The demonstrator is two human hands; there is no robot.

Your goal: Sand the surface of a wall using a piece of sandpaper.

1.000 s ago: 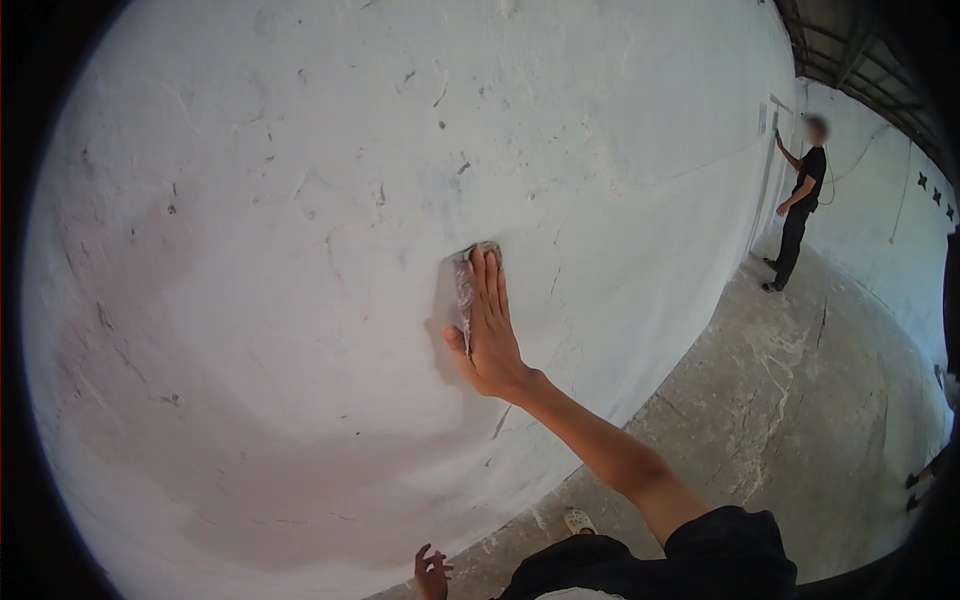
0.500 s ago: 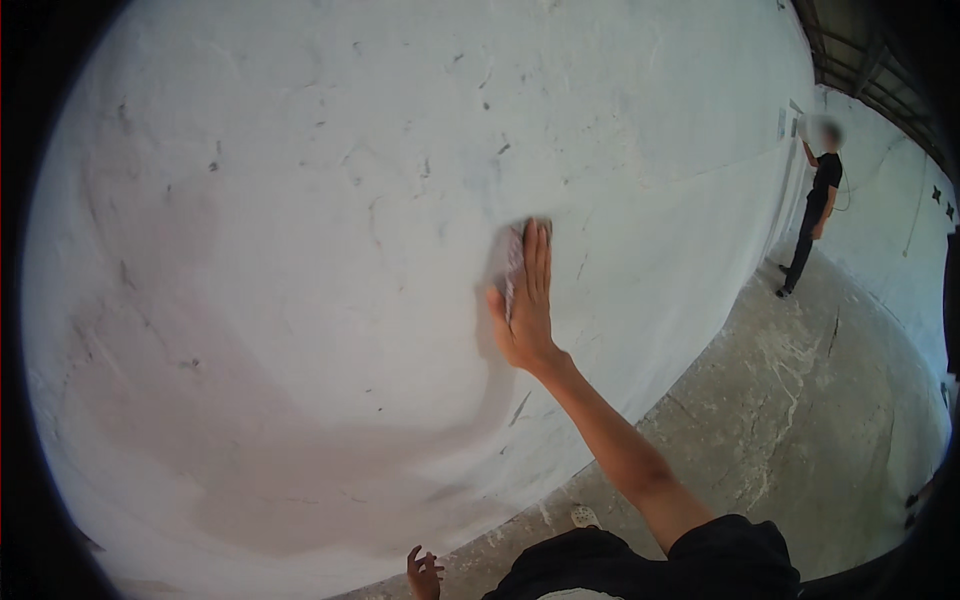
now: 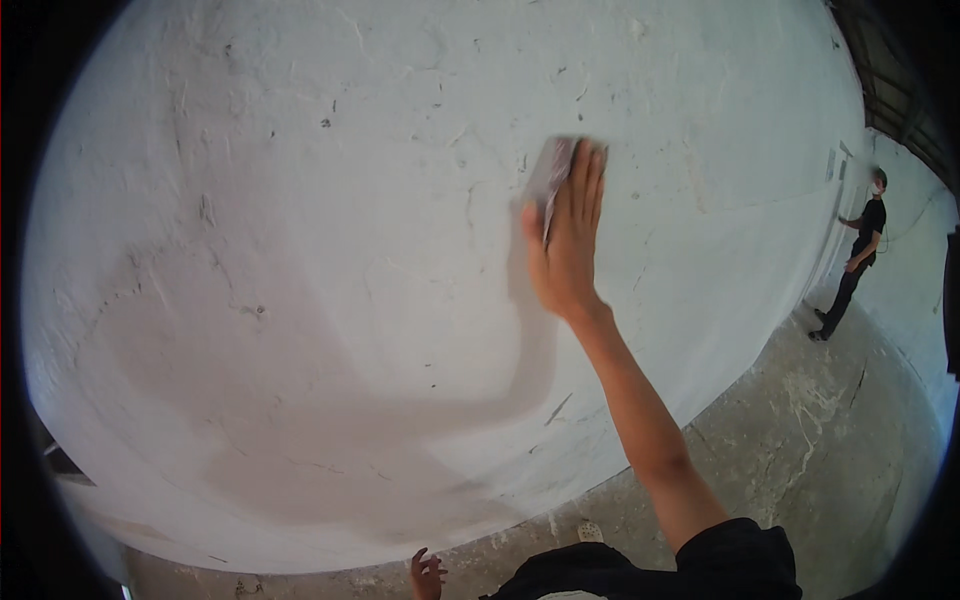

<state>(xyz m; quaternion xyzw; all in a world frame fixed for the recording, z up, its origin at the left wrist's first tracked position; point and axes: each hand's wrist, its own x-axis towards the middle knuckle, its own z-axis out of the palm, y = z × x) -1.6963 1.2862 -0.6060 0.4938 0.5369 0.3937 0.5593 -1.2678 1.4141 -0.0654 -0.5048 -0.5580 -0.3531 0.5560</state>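
My right hand [image 3: 572, 240] lies almost flat against the white wall [image 3: 400, 310], fingers pointing up. Between its palm and the wall is a folded greyish-pink sheet [image 3: 550, 172] that looks like sandpaper. The sheet's left part sticks out past the fingers, next to my thumb; the rest is hidden under the hand. Low in the view, near the foot of the wall, my left hand [image 3: 427, 577] hangs with loosely bent fingers spread apart and nothing in them.
Dark scuffs, chips and cracks mark the wall, and my arm's shadow falls across it. A person in dark clothes [image 3: 858, 250] stands by the wall at the far right. Stained concrete floor [image 3: 790, 450] runs along its base, where a light perforated shoe [image 3: 590, 532] shows.
My right hand has slid up the wall with the sheet beneath it. The view has shifted too. The far person's raised arm has come down. My left hand stays low with loose fingers.
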